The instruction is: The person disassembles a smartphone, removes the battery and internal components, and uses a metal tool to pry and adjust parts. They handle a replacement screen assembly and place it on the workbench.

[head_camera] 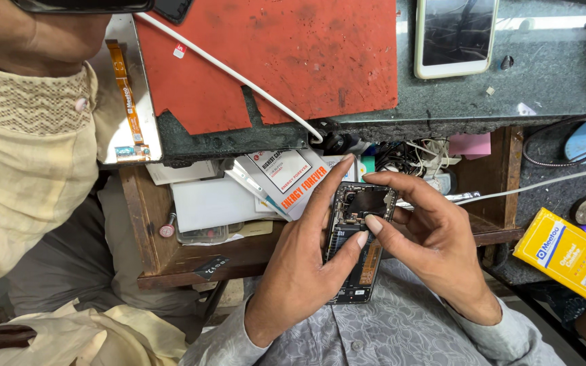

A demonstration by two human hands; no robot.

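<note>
Both my hands hold an opened smartphone (pixel 359 238) over my lap, its back cover off so that the black battery and circuit boards show. My left hand (pixel 310 261) grips the phone's left edge, with the thumb lying across the battery. My right hand (pixel 435 247) cups the right edge; its thumb presses near the middle of the phone and its index finger curls over the top end.
A red mat (pixel 286 54) covers the grey bench (pixel 530 81). On the bench lie a white phone (pixel 454 35), a white cable (pixel 239 74) and a bare screen panel with an orange flex (pixel 127 95). An open drawer (pixel 239 203) holds packets. A yellow box (pixel 568 254) sits at the right. Another person in cream clothing (pixel 28 149) is at the left.
</note>
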